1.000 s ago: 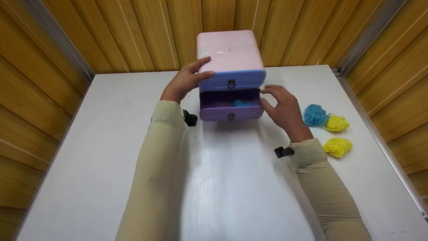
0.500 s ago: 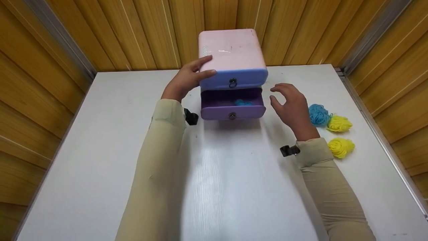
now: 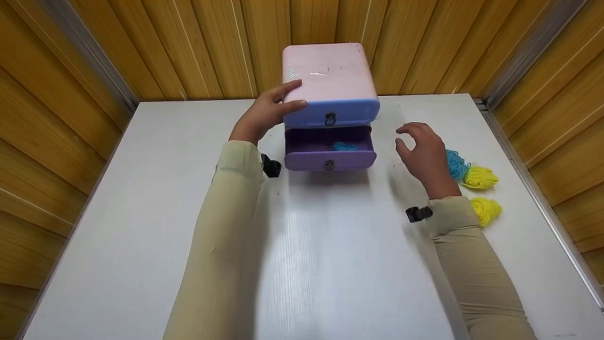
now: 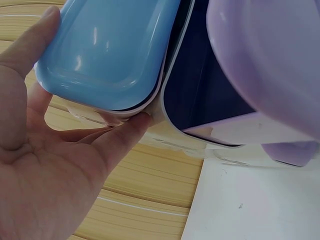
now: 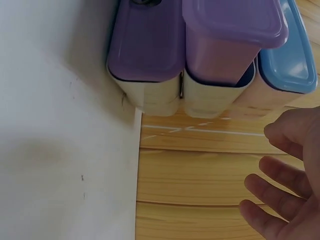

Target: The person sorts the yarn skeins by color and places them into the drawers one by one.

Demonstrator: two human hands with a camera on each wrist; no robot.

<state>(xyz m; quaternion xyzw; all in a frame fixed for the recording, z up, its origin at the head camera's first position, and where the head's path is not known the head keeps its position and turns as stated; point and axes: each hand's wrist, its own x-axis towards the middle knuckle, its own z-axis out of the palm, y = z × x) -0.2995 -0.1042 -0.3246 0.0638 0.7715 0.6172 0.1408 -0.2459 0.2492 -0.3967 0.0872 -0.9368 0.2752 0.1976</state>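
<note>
A small drawer unit with a pink top stands at the back of the white table. Its blue top drawer is closed, while the purple middle drawer is pulled out with a little blue yarn inside. Below, a darker purple drawer appears closed in the right wrist view. My left hand holds the unit's upper left corner, thumb at the blue front and fingers along the side and top. My right hand hovers right of the unit, fingers loosely bent, holding nothing.
Right of my right hand lie a blue yarn bundle, partly hidden, and a yellow yarn bundle. Another yellow bundle lies nearer, partly behind the sleeve. Wood-look panels wall the white table at the back and sides.
My right hand has left the right edge of the purple middle drawer and moved right, away from the unit. My left hand stays at the corner; the drawer remains pulled out.
</note>
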